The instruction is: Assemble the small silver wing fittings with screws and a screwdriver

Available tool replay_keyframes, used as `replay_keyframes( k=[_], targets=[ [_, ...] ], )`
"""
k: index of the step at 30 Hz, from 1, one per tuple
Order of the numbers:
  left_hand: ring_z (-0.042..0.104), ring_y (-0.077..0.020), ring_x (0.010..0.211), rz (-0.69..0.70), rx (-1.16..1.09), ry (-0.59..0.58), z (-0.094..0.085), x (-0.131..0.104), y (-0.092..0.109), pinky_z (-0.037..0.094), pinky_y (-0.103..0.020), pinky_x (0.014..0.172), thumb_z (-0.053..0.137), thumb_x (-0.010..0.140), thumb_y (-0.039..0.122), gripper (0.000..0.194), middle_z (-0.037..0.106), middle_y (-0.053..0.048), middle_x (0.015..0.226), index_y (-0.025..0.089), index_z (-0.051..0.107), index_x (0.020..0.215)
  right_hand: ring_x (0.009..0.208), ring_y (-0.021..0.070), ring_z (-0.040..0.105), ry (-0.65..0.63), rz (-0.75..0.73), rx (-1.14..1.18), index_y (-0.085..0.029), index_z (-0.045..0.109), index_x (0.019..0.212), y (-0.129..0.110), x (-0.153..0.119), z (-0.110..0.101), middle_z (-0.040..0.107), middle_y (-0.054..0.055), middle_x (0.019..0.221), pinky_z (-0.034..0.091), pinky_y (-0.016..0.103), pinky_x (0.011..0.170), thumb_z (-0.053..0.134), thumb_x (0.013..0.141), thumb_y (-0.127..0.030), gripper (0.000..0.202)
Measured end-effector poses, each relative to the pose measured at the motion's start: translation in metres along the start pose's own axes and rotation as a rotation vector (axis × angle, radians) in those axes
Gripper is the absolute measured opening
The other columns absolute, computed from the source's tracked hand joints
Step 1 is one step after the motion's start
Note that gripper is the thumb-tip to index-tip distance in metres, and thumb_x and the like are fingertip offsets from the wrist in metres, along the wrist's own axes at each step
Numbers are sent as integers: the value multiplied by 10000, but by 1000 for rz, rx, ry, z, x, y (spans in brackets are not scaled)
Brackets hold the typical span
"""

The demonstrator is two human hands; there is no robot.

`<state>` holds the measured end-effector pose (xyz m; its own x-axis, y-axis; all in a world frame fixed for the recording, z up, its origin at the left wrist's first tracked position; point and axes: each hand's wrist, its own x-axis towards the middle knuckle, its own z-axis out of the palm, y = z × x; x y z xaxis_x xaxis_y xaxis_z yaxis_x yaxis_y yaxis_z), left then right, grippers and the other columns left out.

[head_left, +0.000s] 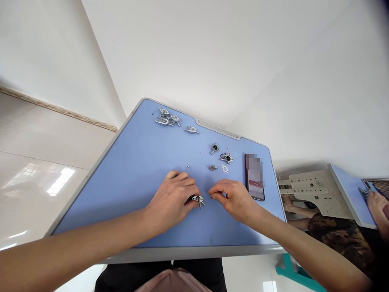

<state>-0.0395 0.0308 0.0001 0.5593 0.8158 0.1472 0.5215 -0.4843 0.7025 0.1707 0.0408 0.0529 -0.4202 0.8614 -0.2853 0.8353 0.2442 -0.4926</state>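
Note:
My left hand (174, 199) is closed on a small silver metal fitting (199, 200), pinched between thumb and fingers just above the blue table. Part of the fitting is hidden behind the fingers. Just to its right, my right hand (233, 199) has its thumb and forefinger together in a pinch; a tiny dark speck shows at the tips, too small to name. Beyond the hands lie a flat oval plate with holes (225, 168), a small metal piece with a stem (213, 167) and two fittings with dark round centres, one (214, 148) left of the other (227, 158).
Several silver fittings (165, 117) are grouped at the table's far left, with a single one (191, 129) nearby. Tiny metal bits (188, 166) lie scattered. A phone (254, 178) rests at the right. Another person's hand (377, 205) is at a second table (349, 190).

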Motion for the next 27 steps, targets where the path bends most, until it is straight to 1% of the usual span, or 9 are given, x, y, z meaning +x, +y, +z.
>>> replay_keyframes(
  k=[4, 5, 7, 10, 15, 18, 21, 24, 27],
  targets=[
    [547, -183, 819, 15, -25, 31, 3, -2, -2, 317, -356, 822, 715, 822, 172, 61, 679, 32, 787, 232, 704, 814, 755, 146, 667, 106, 109, 169, -231, 747, 853, 14, -4, -17, 747, -10, 837, 489, 257, 681, 633, 861, -169, 130],
    [549, -183, 818, 18, -28, 37, 4, -2, -2, 317, -358, 822, 710, 824, 170, 62, 683, 33, 792, 231, 702, 817, 754, 147, 669, 131, 123, 166, -231, 746, 841, 18, -5, -20, 747, -9, 834, 489, 257, 673, 635, 857, -166, 130],
    [557, -186, 825, 28, -28, 46, 6, -3, -3, 319, -363, 828, 701, 826, 167, 60, 690, 33, 808, 227, 696, 827, 776, 155, 670, 163, 108, 104, -231, 747, 831, 25, -6, -25, 747, -5, 840, 487, 267, 689, 642, 847, -143, 138],
    [563, -188, 825, 41, -20, 55, 7, -3, -4, 323, -368, 833, 693, 826, 177, 54, 694, 33, 820, 230, 694, 837, 789, 162, 669, 159, 56, -11, -236, 753, 834, 33, -3, -22, 746, 1, 848, 484, 281, 707, 652, 839, -115, 158],
    [567, -171, 809, 57, -14, 80, 8, -3, -6, 320, -358, 821, 707, 812, 166, 73, 686, 46, 801, 235, 694, 831, 790, 168, 667, 175, 34, -122, -244, 755, 851, 43, 6, -12, 741, 2, 857, 480, 282, 682, 677, 825, -104, 162],
    [571, -162, 808, 67, -16, 94, 8, -3, -6, 318, -349, 821, 724, 793, 146, 100, 687, 53, 809, 236, 694, 826, 825, 170, 668, 204, -23, -124, -255, 756, 930, 47, 9, -7, 737, 8, 912, 498, 294, 722, 678, 838, -118, 182],
    [568, -163, 796, 81, -9, 97, 8, -2, -6, 314, -343, 800, 727, 787, 140, 110, 683, 58, 788, 240, 697, 822, 866, 176, 666, 220, -121, -151, -270, 754, 971, 50, 11, -3, 734, 8, 911, 498, 292, 728, 668, 860, -145, 189],
    [564, -163, 791, 86, -10, 101, 7, -2, -5, 310, -340, 799, 734, 785, 141, 111, 681, 61, 778, 239, 695, 821, 866, 167, 655, 204, -226, -201, -277, 753, 960, 50, 15, 0, 734, 1, 883, 476, 270, 694, 652, 874, -141, 190],
    [561, -166, 794, 82, -21, 95, 7, -2, -5, 306, -340, 800, 743, 783, 141, 115, 686, 62, 778, 238, 692, 818, 804, 147, 635, 199, -268, -267, -270, 750, 927, 48, 17, 1, 719, 0, 868, 432, 248, 625, 646, 879, -140, 173]
  ],
)
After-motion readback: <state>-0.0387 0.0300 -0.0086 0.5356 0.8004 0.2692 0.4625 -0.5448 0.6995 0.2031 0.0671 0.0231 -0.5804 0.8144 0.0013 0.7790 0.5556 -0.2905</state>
